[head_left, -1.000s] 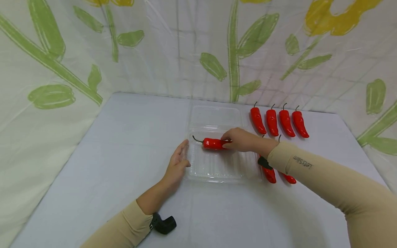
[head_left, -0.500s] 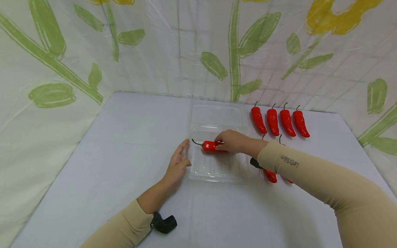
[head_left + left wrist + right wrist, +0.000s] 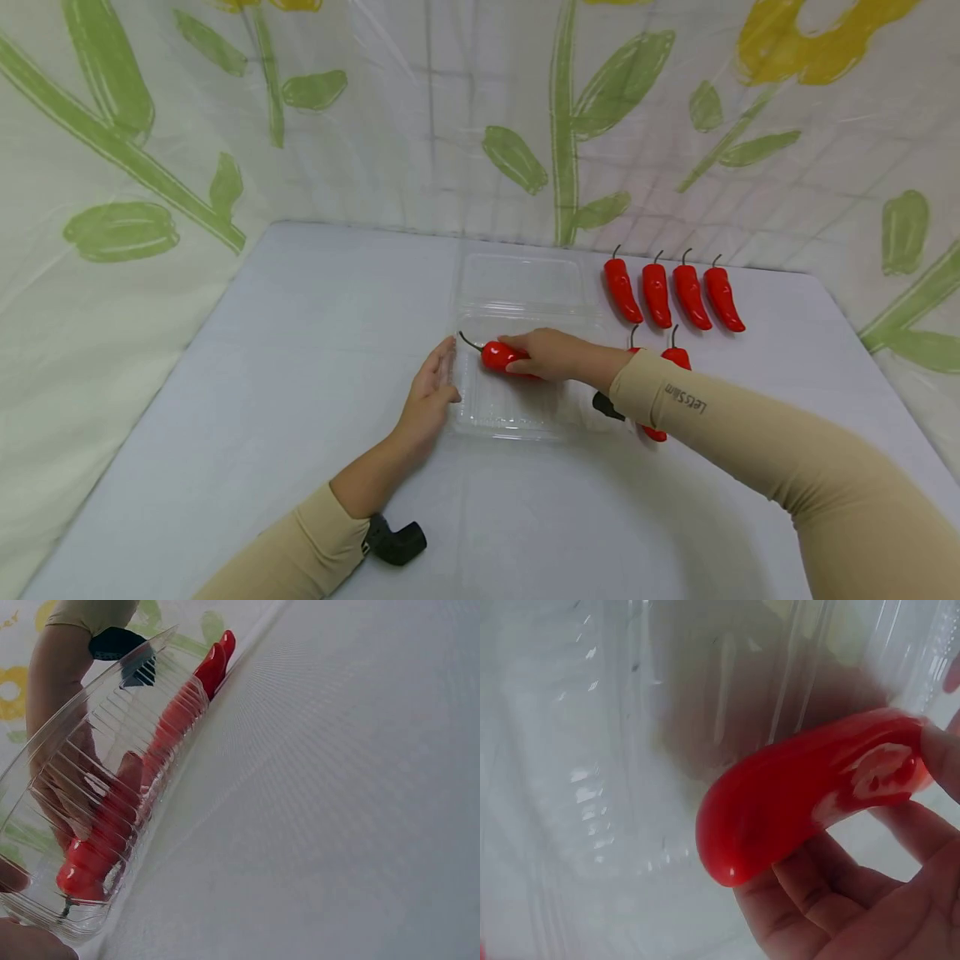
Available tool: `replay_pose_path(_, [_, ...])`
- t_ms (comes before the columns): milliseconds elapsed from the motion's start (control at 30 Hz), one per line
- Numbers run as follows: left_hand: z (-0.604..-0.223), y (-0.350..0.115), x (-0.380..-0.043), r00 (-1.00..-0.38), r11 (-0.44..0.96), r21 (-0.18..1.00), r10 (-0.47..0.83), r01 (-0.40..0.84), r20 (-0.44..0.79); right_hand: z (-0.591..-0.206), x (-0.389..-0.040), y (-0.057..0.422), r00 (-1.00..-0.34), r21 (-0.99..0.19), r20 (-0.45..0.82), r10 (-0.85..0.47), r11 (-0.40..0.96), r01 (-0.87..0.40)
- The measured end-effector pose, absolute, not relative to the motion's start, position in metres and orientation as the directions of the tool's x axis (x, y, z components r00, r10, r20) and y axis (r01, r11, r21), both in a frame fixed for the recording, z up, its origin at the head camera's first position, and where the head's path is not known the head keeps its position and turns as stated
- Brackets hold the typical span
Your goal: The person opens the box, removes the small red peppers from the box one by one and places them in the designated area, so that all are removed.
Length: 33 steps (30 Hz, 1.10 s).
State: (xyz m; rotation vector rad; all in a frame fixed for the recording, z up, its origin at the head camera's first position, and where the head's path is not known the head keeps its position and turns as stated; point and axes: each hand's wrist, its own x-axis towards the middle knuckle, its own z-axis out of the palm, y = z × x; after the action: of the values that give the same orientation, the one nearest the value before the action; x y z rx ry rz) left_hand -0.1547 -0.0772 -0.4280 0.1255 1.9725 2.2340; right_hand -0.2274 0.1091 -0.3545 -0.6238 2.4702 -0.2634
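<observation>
My right hand (image 3: 551, 354) holds a red chili pepper (image 3: 497, 357) over the base of a clear plastic clamshell box (image 3: 517, 436). The pepper's green stem points left, towards the box's left wall. In the right wrist view, thumb and fingers grip the pepper (image 3: 802, 787) along its body, its rounded tip sticking out. Seen through the ribbed wall in the left wrist view, the pepper (image 3: 86, 870) lies low in the box; whether it touches the bottom I cannot tell. With fingers extended, my left hand (image 3: 427, 400) touches the outside of the box's left wall.
The box's lid (image 3: 521, 279) lies folded back behind its base. Several red peppers (image 3: 654, 296) stand in a row at the back right. Two more, a nearer pepper (image 3: 677, 358) and one beside it, are partly hidden by the right sleeve. A flower-printed curtain (image 3: 375, 150) hangs behind the table.
My right hand has moved a little left and nearer with the pepper, whose stem end now lies closer to the box's left wall. My left hand has stayed in place.
</observation>
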Motion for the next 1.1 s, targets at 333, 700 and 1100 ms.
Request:
replay_pose_path(333, [-0.427, -0.076, -0.154, -0.984, -0.133, 0.989, 0.175, -0.068, -0.044, -0.354, -0.222, 0.108, -0.716, -0.331, -0.53, -0.455, 0.888, -0.319])
replay_pose_path(700, [-0.429, -0.079, -0.155, -0.983, -0.144, 0.988, 0.183, -0.055, -0.028, -0.351, -0.227, 0.118, -0.694, -0.451, -0.479, -0.537, 0.829, -0.33])
replay_pose_path(1100, [-0.428, -0.078, -0.155, -0.985, -0.105, 0.993, 0.166, -0.056, -0.038, -0.331, -0.226, 0.132, -0.716, -0.476, -0.464, -0.522, 0.828, -0.296])
